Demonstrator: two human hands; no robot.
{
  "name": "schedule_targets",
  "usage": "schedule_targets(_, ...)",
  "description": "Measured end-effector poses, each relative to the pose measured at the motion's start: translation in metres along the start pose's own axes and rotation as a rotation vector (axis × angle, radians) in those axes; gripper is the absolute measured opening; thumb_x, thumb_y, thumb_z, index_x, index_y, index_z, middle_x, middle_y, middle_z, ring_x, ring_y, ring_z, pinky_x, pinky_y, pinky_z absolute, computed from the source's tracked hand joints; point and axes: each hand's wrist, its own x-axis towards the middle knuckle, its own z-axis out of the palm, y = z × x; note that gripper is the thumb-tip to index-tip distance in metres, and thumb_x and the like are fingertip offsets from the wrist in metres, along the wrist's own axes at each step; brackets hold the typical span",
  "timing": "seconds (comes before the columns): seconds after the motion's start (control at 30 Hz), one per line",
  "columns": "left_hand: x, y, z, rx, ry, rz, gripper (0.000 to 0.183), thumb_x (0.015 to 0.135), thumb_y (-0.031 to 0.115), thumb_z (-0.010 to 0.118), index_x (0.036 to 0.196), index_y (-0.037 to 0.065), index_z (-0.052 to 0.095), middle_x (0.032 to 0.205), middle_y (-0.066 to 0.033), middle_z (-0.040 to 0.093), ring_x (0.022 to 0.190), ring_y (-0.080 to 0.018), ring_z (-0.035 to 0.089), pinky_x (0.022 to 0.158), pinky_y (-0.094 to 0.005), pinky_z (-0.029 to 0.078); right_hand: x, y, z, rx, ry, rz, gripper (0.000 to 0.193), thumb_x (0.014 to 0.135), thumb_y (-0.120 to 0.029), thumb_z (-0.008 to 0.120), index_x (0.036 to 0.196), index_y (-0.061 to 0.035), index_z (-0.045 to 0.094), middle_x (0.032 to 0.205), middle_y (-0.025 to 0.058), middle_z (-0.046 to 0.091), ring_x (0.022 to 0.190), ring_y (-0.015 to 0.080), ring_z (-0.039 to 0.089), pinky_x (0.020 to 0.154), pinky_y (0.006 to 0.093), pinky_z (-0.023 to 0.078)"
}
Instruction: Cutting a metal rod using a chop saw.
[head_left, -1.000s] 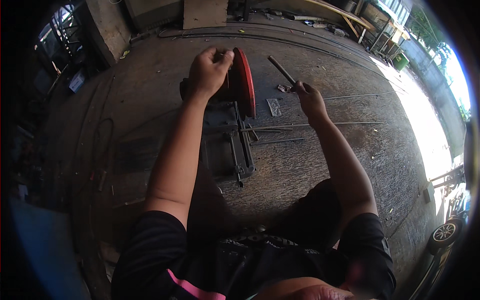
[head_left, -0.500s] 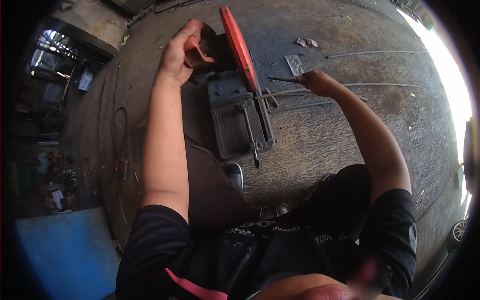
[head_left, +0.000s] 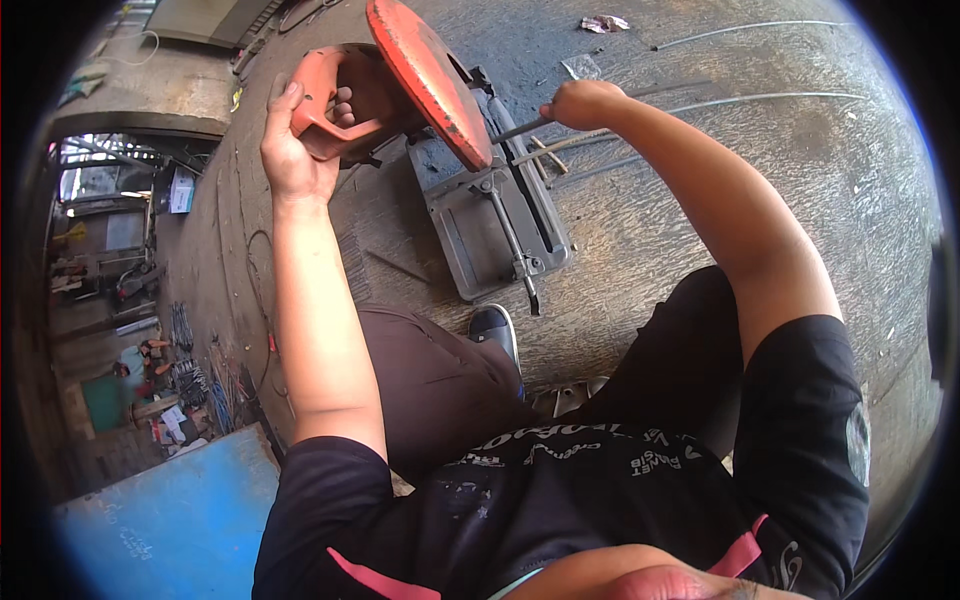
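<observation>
My left hand [head_left: 300, 140] is wrapped round the orange D-shaped handle [head_left: 318, 100] of a chop saw. Its round orange blade guard [head_left: 430, 85], scuffed along the rim, stands raised and tilted over the dark metal base [head_left: 485, 235]. The blade itself is hidden. A clamp screw [head_left: 508, 230] runs along the base. Closed on a dark metal rod [head_left: 522, 130], my right hand [head_left: 585, 104] is to the right of the saw. The rod's left end is beside the guard's edge, above the base; I cannot tell whether they touch.
Long thin rods [head_left: 740, 102] lie on the worn floor to the right. A crumpled wrapper [head_left: 605, 23] is at the far side. My shoe [head_left: 495, 335] stands just before the saw base. At lower left is a blue panel [head_left: 180, 510], with clutter [head_left: 165, 390] beyond it.
The rod in my right hand has moved left, its end now close beside the guard. My left hand keeps hold of the saw handle. The whole view has shifted.
</observation>
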Motion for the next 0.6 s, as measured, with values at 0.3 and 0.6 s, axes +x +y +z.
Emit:
schedule_targets(0.3,0.0,0.003,0.001,-0.002,-0.032,-0.042,0.06,0.091,0.037,0.049,0.127,-0.01,0.042,0.108,-0.0239,0.054,0.099,-0.0313,0.056,0.087,-0.0421,0.047,-0.007,-0.018,-0.004,-0.011,0.007,0.038,0.051,0.094,-0.048,0.041,0.119,-0.009,0.062,0.123,0.0102,0.061,0.117,0.0269,0.055,0.098,0.0398,0.043)
schedule_targets(0.6,-0.001,0.003,0.003,-0.05,-0.028,-0.043,0.055,0.088,0.034,0.052,0.124,-0.007,0.046,0.104,-0.0188,0.055,0.093,-0.0263,0.058,0.08,-0.0384,0.049,-0.013,-0.022,-0.004,-0.032,0.029,0.037,0.051,0.094,-0.049,0.039,0.117,-0.01,0.063,0.119,0.0096,0.063,0.115,0.0255,0.057,0.097,0.0384,0.043)
